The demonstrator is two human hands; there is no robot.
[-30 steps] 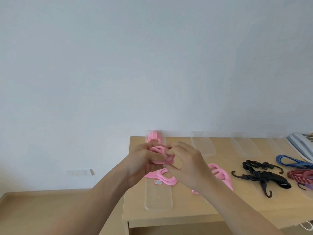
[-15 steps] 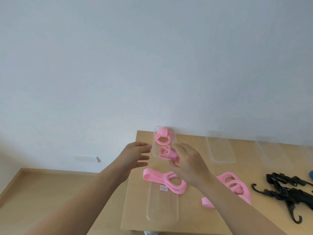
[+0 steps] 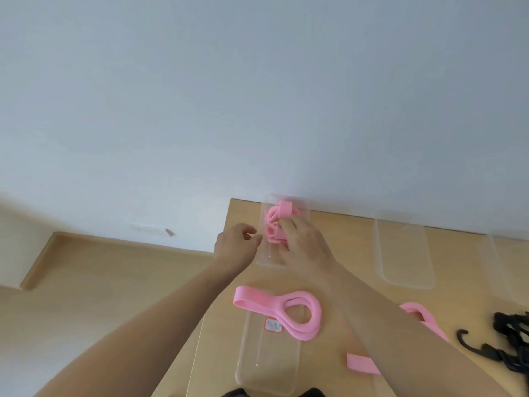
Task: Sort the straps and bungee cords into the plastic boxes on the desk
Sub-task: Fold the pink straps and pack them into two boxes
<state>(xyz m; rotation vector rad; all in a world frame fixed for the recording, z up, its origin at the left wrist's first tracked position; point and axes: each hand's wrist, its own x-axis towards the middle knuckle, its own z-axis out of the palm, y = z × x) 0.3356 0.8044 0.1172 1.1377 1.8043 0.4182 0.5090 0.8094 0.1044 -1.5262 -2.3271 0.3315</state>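
A clear plastic box [image 3: 303, 206] stands at the desk's far left corner with pink straps [image 3: 279, 214] coiled in it. My right hand [image 3: 306, 245] reaches into that box and holds a folded pink strap [image 3: 273, 236] down inside it. Just left of the box, my left hand [image 3: 236, 243] hovers with loosely curled fingers and holds nothing. Another pink strap [image 3: 286, 312] lies looped across a clear lid [image 3: 269, 368] near the front. A third pink strap [image 3: 423, 320] is partly hidden behind my right forearm.
A second clear box [image 3: 403, 250] sits to the right, and the edge of a third [image 3: 503, 265] beyond it. Black bungee cords with hooks [image 3: 503, 348] lie at the right edge. The wooden desk [image 3: 343, 285] ends at the left above the floor.
My right hand carried the folded pink strap forward into the far-left box. My left hand let go of it and drew aside. The camera tilted down and moved closer.
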